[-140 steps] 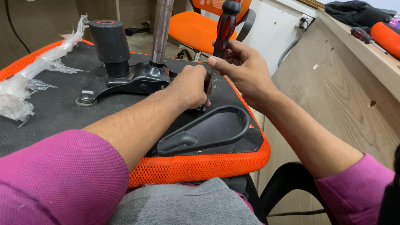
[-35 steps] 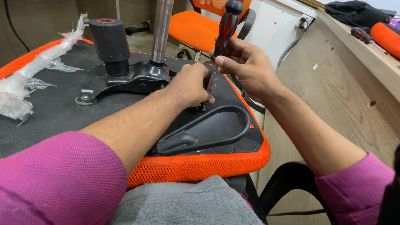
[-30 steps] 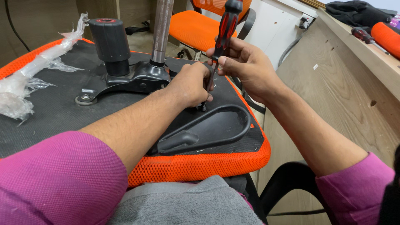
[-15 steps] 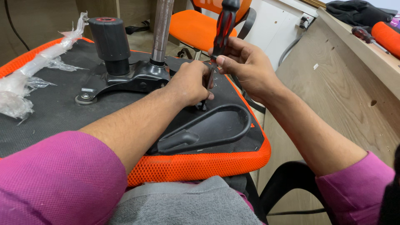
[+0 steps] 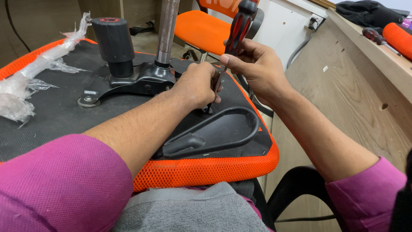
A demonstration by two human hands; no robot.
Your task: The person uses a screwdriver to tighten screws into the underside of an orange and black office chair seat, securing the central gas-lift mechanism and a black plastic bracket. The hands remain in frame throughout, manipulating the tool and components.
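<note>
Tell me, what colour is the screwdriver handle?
Red and black on the screwdriver handle, gripped by the right hand; head view.

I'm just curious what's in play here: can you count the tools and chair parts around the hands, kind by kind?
Screwdrivers: 2, one red-and-black screwdriver gripped by the right hand, a second screwdriver on the wooden ledge
Black armrests: 1, armrest, steadied near its top by the left hand
Orange seats: 2, upturned seat, far chair seat
Gas-lift columns: 1, metal column
Total: 6

Screwdriver [image 5: 237, 30] tip hidden behind left hand [image 5: 198, 83]; gas cylinder [image 5: 166, 32] cut off at top.
</note>
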